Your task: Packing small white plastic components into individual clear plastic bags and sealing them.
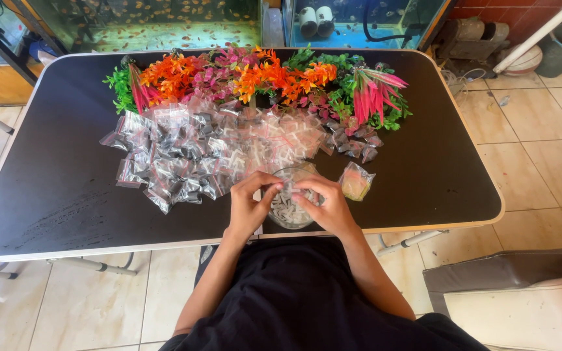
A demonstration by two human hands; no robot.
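This looks like an aquarium shop or its packing corner. Two fish tanks (144, 23) stand behind the black folding table (47, 195), one full of small orange fish, the other (359, 23) lit blue with pipes inside. Along the table's far edge lie plastic aquarium plants (261, 78) in orange, pink and green, beside a heap of small clear bags (209, 153). The floor is pale tile (541, 130).

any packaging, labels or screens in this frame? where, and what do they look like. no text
Small clear plastic bags: heaped mid-table in front of the fake plants, flat pouches, dark or white contents.
Single clear bag: table, just right of the right hand, yellowish contents.
Clear round container: near table edge, between left hand and right hand, white pieces inside.
No labels, signs or screens visible.
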